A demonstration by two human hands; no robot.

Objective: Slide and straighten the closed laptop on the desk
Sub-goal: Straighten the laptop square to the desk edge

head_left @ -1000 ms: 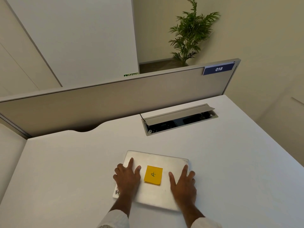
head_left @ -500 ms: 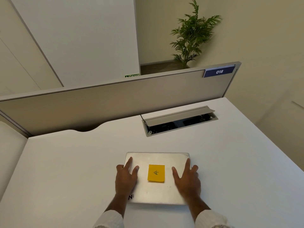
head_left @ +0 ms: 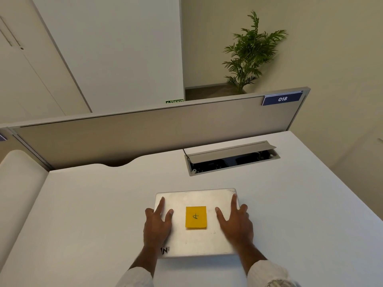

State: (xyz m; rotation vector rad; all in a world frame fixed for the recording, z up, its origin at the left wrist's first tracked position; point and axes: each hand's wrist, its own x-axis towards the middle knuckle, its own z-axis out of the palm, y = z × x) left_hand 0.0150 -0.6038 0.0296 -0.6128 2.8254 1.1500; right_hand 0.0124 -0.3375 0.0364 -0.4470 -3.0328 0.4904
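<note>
A closed silver laptop (head_left: 196,244) lies on the white desk (head_left: 93,214) in front of me, its edges about square to the desk's front. An orange sticky note (head_left: 195,217) marked with a letter sits in the middle of its lid. My left hand (head_left: 158,222) presses flat on the lid's left side, with its outer fingers over the left edge. My right hand (head_left: 236,222) presses on the right side, its outer fingers over the right edge. Both hands have their fingers spread.
An open cable hatch (head_left: 232,158) with a raised grey flap is set into the desk behind the laptop. A beige partition (head_left: 145,133) with a blue "018" label (head_left: 282,98) closes off the back. The desk's right edge slopes away near my right arm.
The laptop has turned from a tilted position to about square with the desk, and both hands have stayed on its lid while turning with it.
</note>
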